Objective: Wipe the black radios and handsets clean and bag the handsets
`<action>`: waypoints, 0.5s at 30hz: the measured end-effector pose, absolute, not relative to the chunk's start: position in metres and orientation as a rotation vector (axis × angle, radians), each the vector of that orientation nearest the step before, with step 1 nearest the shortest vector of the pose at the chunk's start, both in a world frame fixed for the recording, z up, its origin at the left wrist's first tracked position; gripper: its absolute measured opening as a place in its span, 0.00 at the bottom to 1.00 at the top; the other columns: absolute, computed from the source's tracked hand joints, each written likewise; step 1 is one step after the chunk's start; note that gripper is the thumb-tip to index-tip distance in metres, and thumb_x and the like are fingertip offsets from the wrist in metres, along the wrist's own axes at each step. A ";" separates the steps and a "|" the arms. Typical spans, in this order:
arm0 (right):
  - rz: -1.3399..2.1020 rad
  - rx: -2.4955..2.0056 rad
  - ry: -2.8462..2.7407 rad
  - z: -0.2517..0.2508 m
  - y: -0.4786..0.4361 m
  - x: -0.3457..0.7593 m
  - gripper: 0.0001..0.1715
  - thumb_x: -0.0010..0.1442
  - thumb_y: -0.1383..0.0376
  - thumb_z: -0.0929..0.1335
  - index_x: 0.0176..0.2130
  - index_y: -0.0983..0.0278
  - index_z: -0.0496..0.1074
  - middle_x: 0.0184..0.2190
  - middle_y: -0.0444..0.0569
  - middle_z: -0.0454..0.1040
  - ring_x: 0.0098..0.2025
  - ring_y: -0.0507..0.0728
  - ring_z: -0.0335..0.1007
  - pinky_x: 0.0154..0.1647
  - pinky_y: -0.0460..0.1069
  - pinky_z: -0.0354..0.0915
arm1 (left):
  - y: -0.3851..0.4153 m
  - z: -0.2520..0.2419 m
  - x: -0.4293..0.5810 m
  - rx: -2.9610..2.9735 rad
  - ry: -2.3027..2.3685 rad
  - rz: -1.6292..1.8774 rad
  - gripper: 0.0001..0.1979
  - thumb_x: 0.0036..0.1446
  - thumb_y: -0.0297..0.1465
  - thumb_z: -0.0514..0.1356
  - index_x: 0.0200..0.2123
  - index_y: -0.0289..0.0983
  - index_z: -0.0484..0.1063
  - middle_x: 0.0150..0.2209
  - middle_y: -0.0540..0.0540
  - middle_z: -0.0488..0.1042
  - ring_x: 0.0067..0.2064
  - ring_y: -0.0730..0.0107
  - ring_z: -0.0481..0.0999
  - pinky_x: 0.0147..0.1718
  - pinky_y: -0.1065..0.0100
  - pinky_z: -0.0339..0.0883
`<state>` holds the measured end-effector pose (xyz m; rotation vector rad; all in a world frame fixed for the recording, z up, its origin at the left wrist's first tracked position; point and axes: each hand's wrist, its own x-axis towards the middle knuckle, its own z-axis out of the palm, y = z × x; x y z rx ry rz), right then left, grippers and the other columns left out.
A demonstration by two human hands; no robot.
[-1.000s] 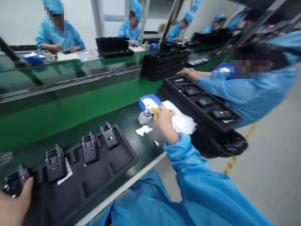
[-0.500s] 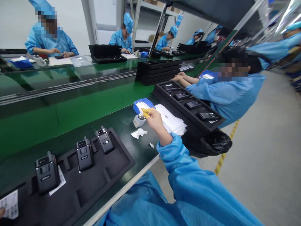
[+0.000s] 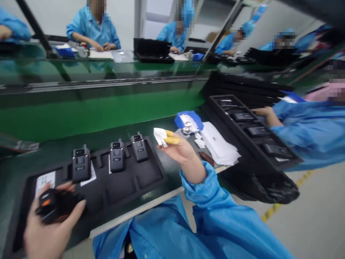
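My left hand (image 3: pixel 47 233), at the lower left, is closed around a black two-way radio (image 3: pixel 55 207) with an orange button. It holds the radio above the left end of a black foam tray (image 3: pixel 113 201). Three similar radios with stub antennas stand in the tray: a left one (image 3: pixel 81 167), a middle one (image 3: pixel 117 158) and a right one (image 3: pixel 139 149). My right hand (image 3: pixel 185 153) wears yellow finger cots and pinches a folded white wipe (image 3: pixel 159 136), raised over the bench right of the tray.
Behind my right hand are a blue box (image 3: pixel 198 120) of white wipes, a metal-topped bottle (image 3: pixel 185 131) and stacked white sheets (image 3: pixel 219 145). Another foam tray (image 3: pixel 289 160) holds several devices, with a black bag (image 3: pixel 283 189) below. A co-worker (image 3: pixel 309 122) sits at the right.
My right hand has come away from the bottle and box, carrying the white wipe. My left hand has come into fuller view with a radio. The view has swung left.
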<state>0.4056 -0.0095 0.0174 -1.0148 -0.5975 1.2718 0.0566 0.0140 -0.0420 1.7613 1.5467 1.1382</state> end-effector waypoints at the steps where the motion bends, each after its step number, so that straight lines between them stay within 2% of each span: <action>1: 1.242 -1.050 -0.690 0.016 -0.008 0.394 0.11 0.41 0.65 0.74 0.30 0.57 0.77 0.26 0.40 0.73 0.29 0.49 0.64 0.35 0.48 0.64 | 0.009 -0.036 0.073 1.722 1.557 1.090 0.36 0.44 0.40 0.67 0.57 0.45 0.61 0.41 0.47 0.76 0.42 0.54 0.77 0.40 0.49 0.74; 4: 1.021 -1.181 -1.107 0.013 -0.008 0.361 0.06 0.49 0.65 0.71 0.31 0.55 0.79 0.29 0.43 0.74 0.34 0.52 0.66 0.41 0.51 0.64 | 0.001 -0.029 0.114 1.783 1.325 1.011 0.30 0.42 0.38 0.67 0.50 0.39 0.65 0.40 0.46 0.76 0.42 0.59 0.78 0.42 0.56 0.73; 7: 0.712 -1.282 -1.475 0.012 -0.013 0.336 0.13 0.56 0.67 0.66 0.36 0.53 0.79 0.31 0.45 0.73 0.35 0.53 0.67 0.41 0.53 0.63 | -0.001 -0.034 0.132 1.862 1.172 0.992 0.26 0.44 0.31 0.64 0.48 0.39 0.63 0.41 0.46 0.76 0.43 0.62 0.77 0.45 0.59 0.71; 10: 0.546 -1.362 -1.629 0.011 -0.018 0.324 0.16 0.58 0.68 0.64 0.39 0.53 0.79 0.31 0.46 0.73 0.36 0.55 0.68 0.44 0.56 0.62 | -0.005 -0.041 0.134 1.913 1.101 0.969 0.24 0.45 0.27 0.62 0.48 0.39 0.62 0.43 0.46 0.75 0.45 0.64 0.76 0.45 0.61 0.71; 12: 0.634 -1.381 -1.592 0.008 -0.019 0.319 0.15 0.57 0.67 0.64 0.38 0.53 0.79 0.32 0.47 0.74 0.38 0.55 0.68 0.45 0.56 0.62 | -0.008 -0.044 0.132 1.923 1.070 0.963 0.23 0.46 0.26 0.61 0.47 0.40 0.62 0.43 0.46 0.75 0.45 0.64 0.76 0.45 0.62 0.70; 15: 1.043 -1.356 -1.343 0.000 -0.016 0.314 0.10 0.54 0.63 0.67 0.36 0.56 0.78 0.33 0.46 0.75 0.36 0.55 0.69 0.39 0.53 0.65 | -0.010 -0.048 0.130 1.931 1.061 0.944 0.22 0.47 0.26 0.61 0.46 0.40 0.63 0.42 0.45 0.74 0.45 0.64 0.76 0.44 0.61 0.71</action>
